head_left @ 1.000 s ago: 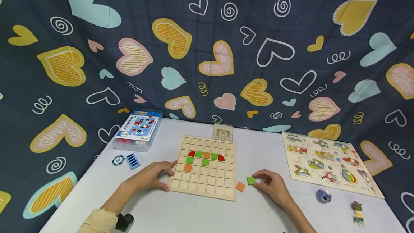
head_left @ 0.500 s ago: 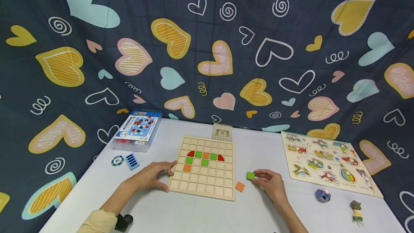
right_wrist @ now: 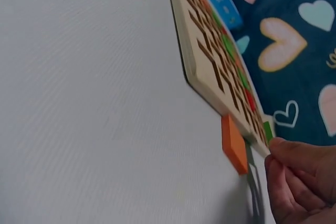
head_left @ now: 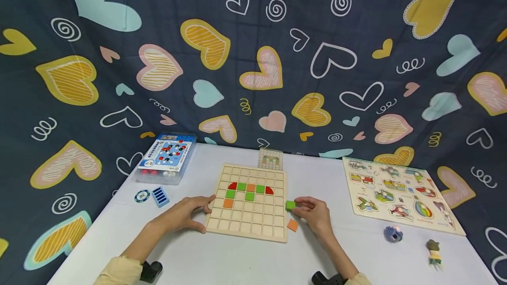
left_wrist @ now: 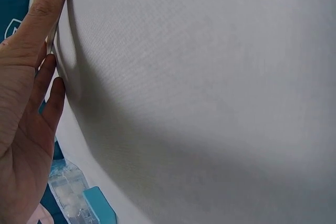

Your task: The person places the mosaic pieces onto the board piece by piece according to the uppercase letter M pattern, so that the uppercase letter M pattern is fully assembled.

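A wooden grid board [head_left: 247, 225] lies mid-table with red, green and orange pieces set in its upper cells. My left hand [head_left: 184, 215] rests at its left edge, thumb and fingers spread apart against the side. In the left wrist view, the left hand [left_wrist: 29, 93] shows loosely extended fingers. My right hand [head_left: 315, 215] pinches a green square tile [head_left: 290, 206] just beside the board's right edge; in the right wrist view the fingers partly hide the green tile [right_wrist: 268, 131]. An orange square tile [head_left: 292, 225] lies on the table close to the board's right side.
A small pattern card [head_left: 270, 159] stands behind the board. At back left is a boxed kit [head_left: 166, 157], with a round chip [head_left: 142, 195] and blue block [head_left: 160, 197] before it. A picture puzzle [head_left: 402, 192] and two small figures [head_left: 393, 234] lie to the right.
My right hand has carried the green tile left and slightly away from me, up to the board's right edge. The left hand stays at the board's left edge.
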A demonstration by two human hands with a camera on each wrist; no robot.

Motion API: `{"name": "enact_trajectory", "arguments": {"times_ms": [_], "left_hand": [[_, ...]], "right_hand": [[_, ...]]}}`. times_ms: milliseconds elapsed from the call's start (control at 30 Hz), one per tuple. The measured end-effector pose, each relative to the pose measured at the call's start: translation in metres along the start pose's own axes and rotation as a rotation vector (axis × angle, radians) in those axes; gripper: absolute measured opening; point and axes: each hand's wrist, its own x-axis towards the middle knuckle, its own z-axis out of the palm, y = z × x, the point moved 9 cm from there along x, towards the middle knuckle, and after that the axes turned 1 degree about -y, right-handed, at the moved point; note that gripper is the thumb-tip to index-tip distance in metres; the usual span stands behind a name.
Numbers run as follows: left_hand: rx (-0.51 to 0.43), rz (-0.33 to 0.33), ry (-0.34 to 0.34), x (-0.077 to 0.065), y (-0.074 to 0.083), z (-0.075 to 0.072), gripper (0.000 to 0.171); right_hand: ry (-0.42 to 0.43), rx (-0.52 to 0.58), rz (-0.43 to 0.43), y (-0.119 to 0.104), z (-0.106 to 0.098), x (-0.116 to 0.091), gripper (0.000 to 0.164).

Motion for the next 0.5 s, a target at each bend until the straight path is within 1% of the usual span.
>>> {"name": "enact_trajectory", "arguments": {"times_ms": [233,400,500], "left_hand": [[-0.012,-0.011,-0.004,0.003,0.001,-0.001,0.030],[-0.006,0.011,0.000,0.001,0.003,-0.001,0.032],[0.001,0.021,0.007,-0.001,0.003,-0.002,0.032]], "right_hand": [[-0.002,-0.038,-0.048,-0.013,0.012,0.007,0.024],[-0.033,-0.034,-0.050,-0.015,0.024,0.010,0.023],[-0.050,-0.032,-0.076,-0.017,0.030,0.011,0.023]]}}
